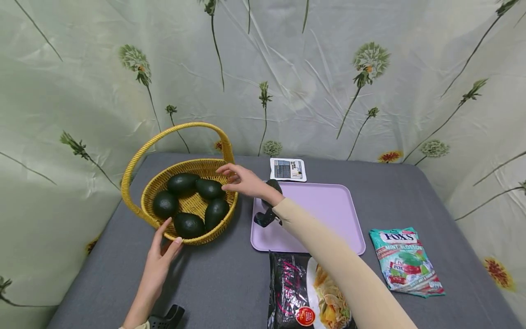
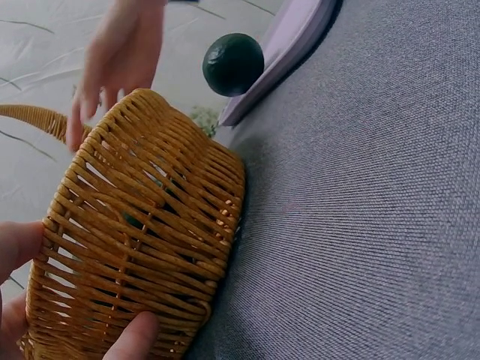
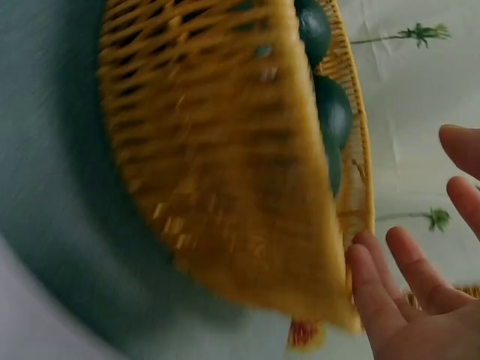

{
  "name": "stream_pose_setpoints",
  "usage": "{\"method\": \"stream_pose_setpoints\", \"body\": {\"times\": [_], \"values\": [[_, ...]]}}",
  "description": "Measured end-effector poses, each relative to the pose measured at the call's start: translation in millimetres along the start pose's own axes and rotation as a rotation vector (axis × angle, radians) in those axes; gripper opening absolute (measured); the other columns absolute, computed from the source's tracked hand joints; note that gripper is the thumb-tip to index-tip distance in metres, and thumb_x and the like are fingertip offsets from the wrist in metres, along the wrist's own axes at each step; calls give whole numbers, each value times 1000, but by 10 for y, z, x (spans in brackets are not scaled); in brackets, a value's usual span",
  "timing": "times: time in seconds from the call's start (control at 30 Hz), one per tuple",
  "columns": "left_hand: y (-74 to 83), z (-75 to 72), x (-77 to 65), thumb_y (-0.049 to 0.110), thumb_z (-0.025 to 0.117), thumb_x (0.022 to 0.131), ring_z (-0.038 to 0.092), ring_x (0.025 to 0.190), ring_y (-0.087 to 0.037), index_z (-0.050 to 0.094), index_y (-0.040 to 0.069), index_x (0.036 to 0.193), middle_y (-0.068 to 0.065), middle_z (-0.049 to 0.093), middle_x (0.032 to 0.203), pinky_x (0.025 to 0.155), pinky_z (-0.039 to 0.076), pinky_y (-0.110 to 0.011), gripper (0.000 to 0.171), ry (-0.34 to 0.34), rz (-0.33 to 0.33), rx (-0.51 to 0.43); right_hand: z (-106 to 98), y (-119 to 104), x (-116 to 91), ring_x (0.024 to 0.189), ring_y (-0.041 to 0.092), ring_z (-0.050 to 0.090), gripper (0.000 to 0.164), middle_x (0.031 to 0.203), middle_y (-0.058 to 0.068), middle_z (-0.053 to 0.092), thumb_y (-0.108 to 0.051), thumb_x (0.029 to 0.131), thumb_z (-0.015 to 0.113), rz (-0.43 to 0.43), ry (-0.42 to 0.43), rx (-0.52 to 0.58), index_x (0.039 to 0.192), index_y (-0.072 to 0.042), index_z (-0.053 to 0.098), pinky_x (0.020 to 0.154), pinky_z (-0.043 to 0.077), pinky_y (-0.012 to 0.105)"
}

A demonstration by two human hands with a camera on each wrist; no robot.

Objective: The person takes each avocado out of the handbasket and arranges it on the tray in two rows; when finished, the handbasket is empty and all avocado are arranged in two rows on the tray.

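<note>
A yellow wicker basket (image 1: 163, 180) with a tall hoop handle holds several dark green avocados (image 1: 189, 225). My left hand (image 1: 158, 258) grips its near rim, with the thumb low on the woven outer wall in the left wrist view and the fingers at the rim. Over the basket's right side reaches my right hand (image 1: 245, 180), fingers apart and loosely bent, nothing in them. In the right wrist view its fingertips (image 3: 362, 259) are right at the rim. Another avocado (image 2: 233, 64) lies on the lilac tray (image 1: 324, 205), partly hidden behind my right wrist in the head view.
Behind the tray lies a small white packet (image 1: 288, 169). A black food package (image 1: 287, 288) with a noodle picture is in front, partly under my right sleeve. A teal candy bag (image 1: 407, 262) rests at the right. Flowered cloth (image 1: 287, 82) hangs behind the grey table.
</note>
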State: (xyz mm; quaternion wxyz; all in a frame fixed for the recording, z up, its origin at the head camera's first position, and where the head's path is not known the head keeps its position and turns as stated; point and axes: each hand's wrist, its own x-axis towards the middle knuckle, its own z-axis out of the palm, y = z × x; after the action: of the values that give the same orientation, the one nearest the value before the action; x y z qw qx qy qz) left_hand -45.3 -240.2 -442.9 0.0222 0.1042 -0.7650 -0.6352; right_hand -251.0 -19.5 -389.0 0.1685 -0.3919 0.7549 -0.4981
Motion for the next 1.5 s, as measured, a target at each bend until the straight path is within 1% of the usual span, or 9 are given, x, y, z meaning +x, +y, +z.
{"method": "stream_pose_setpoints", "body": {"times": [0.13,0.3,0.47,0.63,0.77,0.97,1.2,1.4,1.5], "values": [[11,7,0,28,50,101,39,124,-20,15,16,154,-13,3,156,83,43,-7,64,-5,-13,-3,173,-79,214,128,31,42,44,137,15,46,-5,92,62,9,-78,-84,134,-2,49,102,40,33],[13,9,-6,27,50,101,41,122,-15,15,16,154,-14,3,156,83,43,-7,64,-10,-14,-6,311,-149,377,130,21,37,42,138,7,47,-11,93,62,111,-164,-279,135,-11,53,102,36,27],[14,18,-1,26,49,102,30,131,-39,13,15,154,-15,3,156,82,43,-6,65,-15,-10,-31,394,-137,457,128,19,40,42,141,5,47,-10,94,62,210,-235,-381,135,-17,55,96,39,25],[2,22,12,26,49,102,30,131,-40,13,14,154,-15,4,156,82,43,-6,65,-18,-4,-30,429,-124,472,132,22,36,41,141,3,47,-9,94,62,275,-220,-438,133,-22,57,97,38,27],[-5,30,19,26,49,102,30,130,-40,13,14,154,-15,3,156,82,43,-7,65,-20,2,-22,419,-119,457,134,26,31,40,138,3,50,-11,94,62,266,-184,-453,131,-23,58,100,36,31],[-16,35,24,26,49,102,30,131,-40,13,15,154,-15,3,156,83,43,-7,64,-19,5,-26,296,-145,373,119,23,42,39,135,4,52,-18,96,61,137,-118,-378,134,-21,54,93,38,30],[-13,25,20,27,50,101,35,128,-30,15,16,154,-14,4,156,83,44,-8,64,-8,-11,-19,-68,-149,104,106,20,41,40,133,2,52,-22,96,60,2,-61,-267,135,-18,53,86,36,31],[-4,17,13,29,49,101,34,128,-32,14,16,154,-14,4,156,84,44,-8,64,-4,-20,-14,-450,-64,-265,99,21,54,41,129,10,51,-14,95,60,-11,4,-59,135,-9,51,82,45,34],[0,17,13,28,49,101,32,129,-37,14,16,154,-14,4,156,84,44,-9,64,-6,-16,-23,-636,13,-488,103,28,59,42,134,12,46,-14,95,59,51,39,20,136,-10,48,85,50,40]]}}
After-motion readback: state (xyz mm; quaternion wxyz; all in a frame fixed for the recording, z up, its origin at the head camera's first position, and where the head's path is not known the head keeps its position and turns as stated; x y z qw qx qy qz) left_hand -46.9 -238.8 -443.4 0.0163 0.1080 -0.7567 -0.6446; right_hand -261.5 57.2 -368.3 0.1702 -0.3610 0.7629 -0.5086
